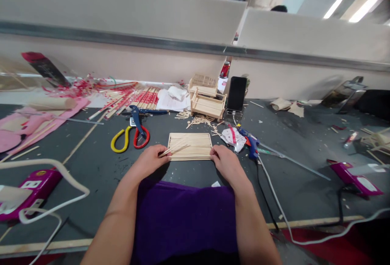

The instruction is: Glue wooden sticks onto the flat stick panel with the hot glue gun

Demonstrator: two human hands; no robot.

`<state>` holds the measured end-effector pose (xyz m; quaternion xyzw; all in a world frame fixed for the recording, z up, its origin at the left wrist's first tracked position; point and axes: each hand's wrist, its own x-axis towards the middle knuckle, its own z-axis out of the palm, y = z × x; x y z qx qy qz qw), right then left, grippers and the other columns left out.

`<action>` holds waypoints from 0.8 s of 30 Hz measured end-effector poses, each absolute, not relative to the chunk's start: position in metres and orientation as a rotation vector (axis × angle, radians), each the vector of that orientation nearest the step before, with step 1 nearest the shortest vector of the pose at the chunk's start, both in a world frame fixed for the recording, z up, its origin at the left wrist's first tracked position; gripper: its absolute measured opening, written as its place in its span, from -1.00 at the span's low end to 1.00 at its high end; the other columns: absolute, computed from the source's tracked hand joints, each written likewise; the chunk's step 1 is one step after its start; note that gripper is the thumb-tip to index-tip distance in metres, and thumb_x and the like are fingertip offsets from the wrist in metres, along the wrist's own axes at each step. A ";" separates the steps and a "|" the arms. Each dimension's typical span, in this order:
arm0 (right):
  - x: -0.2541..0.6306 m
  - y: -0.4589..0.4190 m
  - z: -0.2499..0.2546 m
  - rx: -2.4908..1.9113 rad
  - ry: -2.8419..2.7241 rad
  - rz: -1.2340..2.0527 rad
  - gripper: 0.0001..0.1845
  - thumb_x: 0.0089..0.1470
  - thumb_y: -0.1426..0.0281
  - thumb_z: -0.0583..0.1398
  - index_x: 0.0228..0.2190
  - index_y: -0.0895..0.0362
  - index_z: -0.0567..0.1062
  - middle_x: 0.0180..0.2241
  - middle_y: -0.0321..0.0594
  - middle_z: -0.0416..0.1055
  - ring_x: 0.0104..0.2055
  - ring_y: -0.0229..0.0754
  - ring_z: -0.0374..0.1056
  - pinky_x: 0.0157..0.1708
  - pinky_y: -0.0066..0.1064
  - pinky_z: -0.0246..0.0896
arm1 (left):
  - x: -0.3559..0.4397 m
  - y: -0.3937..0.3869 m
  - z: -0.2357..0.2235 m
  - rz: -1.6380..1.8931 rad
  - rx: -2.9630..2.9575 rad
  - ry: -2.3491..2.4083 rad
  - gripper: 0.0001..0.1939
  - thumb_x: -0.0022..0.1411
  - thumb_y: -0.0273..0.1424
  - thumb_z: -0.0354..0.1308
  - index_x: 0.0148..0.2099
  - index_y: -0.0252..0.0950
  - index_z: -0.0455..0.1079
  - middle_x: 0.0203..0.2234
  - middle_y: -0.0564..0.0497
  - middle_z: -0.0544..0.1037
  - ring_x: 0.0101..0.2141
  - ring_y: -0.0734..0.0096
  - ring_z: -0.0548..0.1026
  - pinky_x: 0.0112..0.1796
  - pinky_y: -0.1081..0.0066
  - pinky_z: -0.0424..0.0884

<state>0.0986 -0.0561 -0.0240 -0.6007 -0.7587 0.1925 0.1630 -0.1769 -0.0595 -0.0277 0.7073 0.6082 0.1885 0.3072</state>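
A flat panel of thin wooden sticks (191,143) lies on the dark table right in front of me. My left hand (150,160) rests at the panel's left near corner, fingers curled around a few loose wooden sticks (173,149) that slant across the panel. My right hand (224,161) presses on the panel's right near corner with its fingers bent against the edge.
Red and yellow handled shears (134,135) lie left of the panel. A blue glue gun (250,141) and crumpled wrapper (233,137) sit to the right. Small wooden crates (207,100), a phone (237,93), chopstick packets (134,96), a pink power strip (33,186) and cables surround.
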 end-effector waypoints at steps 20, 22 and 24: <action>0.095 -0.058 -0.023 -1.786 -2.339 0.373 -0.86 0.18 0.52 0.05 -0.35 0.12 0.39 -0.34 -0.22 0.32 -0.30 -0.23 0.25 -0.38 -0.46 -0.07 | -0.188 -0.054 -0.033 0.859 1.663 2.039 -0.62 0.24 -0.25 -0.07 -0.13 -0.34 0.48 -0.31 -0.09 0.52 -0.28 0.22 0.46 -0.28 0.35 0.33; 0.095 -0.058 -0.023 -1.780 -2.338 0.375 -0.87 0.18 0.51 0.06 -0.36 0.12 0.38 -0.33 -0.23 0.33 -0.29 -0.24 0.25 -0.38 -0.46 -0.07 | -0.188 -0.054 -0.034 0.759 1.742 2.300 -0.66 0.23 -0.35 -0.07 -0.12 -0.35 0.48 -0.26 -0.15 0.48 -0.25 0.17 0.45 -0.25 0.30 0.34; 0.095 -0.058 -0.024 -1.787 -2.335 0.379 -0.88 0.18 0.51 0.06 -0.36 0.12 0.38 -0.33 -0.23 0.33 -0.29 -0.24 0.25 -0.38 -0.46 -0.07 | -0.185 -0.057 -0.034 0.601 1.834 2.458 -0.68 0.22 -0.42 -0.06 -0.09 -0.33 0.47 -0.23 -0.19 0.45 -0.21 0.11 0.43 -0.24 0.27 0.34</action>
